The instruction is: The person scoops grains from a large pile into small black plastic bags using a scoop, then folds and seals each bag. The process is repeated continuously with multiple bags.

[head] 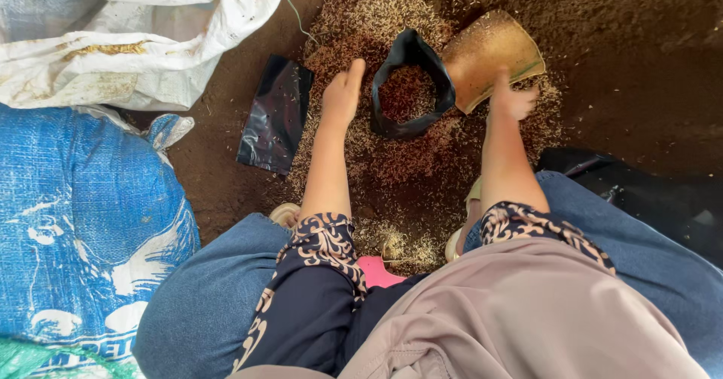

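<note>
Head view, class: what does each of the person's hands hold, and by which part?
The right hand grips the tan scoop at its lower edge. The left hand holds the rim of the black bag, keeping its mouth open.

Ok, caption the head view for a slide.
Left hand holds open a small black bag while right hand tips a scoop of husky soil mix at it.

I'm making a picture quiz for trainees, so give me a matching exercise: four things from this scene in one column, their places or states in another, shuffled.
Things:
1. left hand
2. right hand
3. flat black bag
4. blue woven sack

Places or states:
A. lies empty on the soil
B. grips the brown scoop
C. holds the rim of the open black bag
D. stands at the far left

Pairs: 1-C, 2-B, 3-A, 4-D
</note>
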